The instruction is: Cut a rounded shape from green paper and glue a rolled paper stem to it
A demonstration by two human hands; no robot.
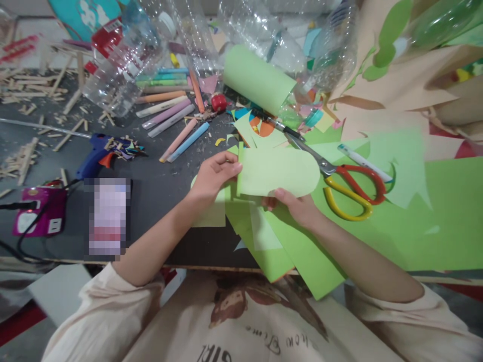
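A pale green paper piece, straight at its left end and rounded at its right, is held between my two hands. My left hand pinches the straight end, where a narrow brighter green strip shows. With thumb on top and fingers beneath, my right hand grips the lower edge. Just right of the paper lie scissors with one red and one yellow handle loop. Green paper sheets spread under and beside my hands. Part of another pale green piece shows below my left wrist.
Several markers lie beyond my left hand. A blue glue gun, a phone and a purple box with a cord sit at left, near scattered wooden sticks. Clear plastic bottles and a green-paper-wrapped bottle stand or lie behind.
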